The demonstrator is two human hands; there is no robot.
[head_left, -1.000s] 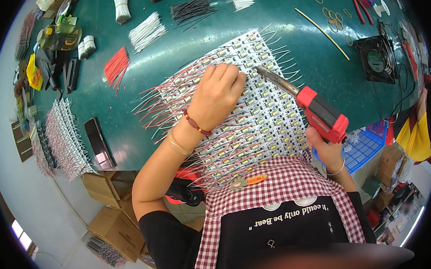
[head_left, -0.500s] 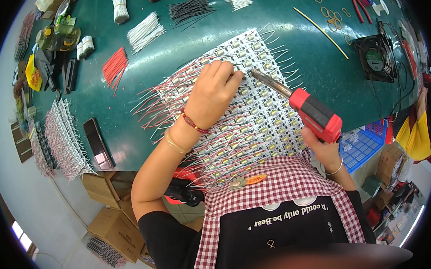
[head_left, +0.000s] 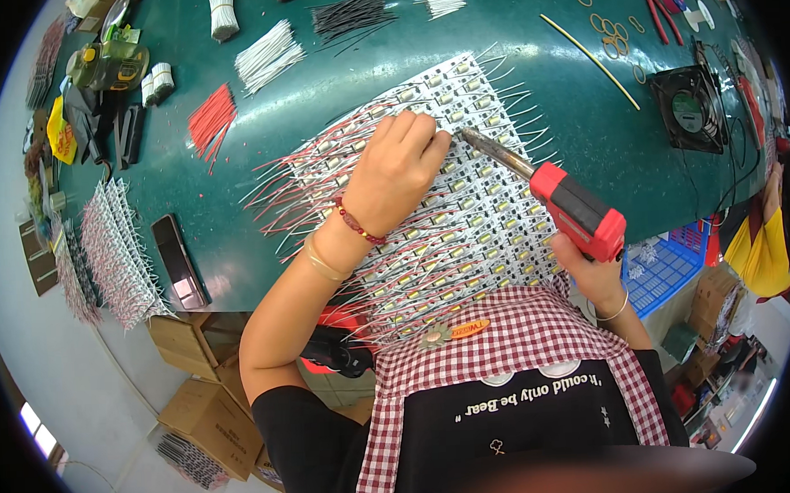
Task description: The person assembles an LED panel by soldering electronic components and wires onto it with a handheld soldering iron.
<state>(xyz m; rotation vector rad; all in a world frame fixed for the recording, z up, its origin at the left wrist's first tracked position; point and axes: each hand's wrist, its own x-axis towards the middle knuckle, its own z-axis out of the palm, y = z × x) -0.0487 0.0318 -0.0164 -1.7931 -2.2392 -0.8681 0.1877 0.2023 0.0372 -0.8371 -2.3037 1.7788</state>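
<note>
Gripping a soldering gun (head_left: 580, 210) in the right hand (head_left: 596, 279), aiming its tip (head_left: 470, 137) just right of the left hand (head_left: 398, 163), bunched over circuit boards (head_left: 497, 208); cannot tell if pinching anything

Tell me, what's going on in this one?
The person's right hand grips a red-and-black tool, its metal nose pointing toward the left hand. That hand is curled over a sheet of white circuit boards; I can't tell whether it pinches anything. Red and white wires fan out from the sheet's left side.
</note>
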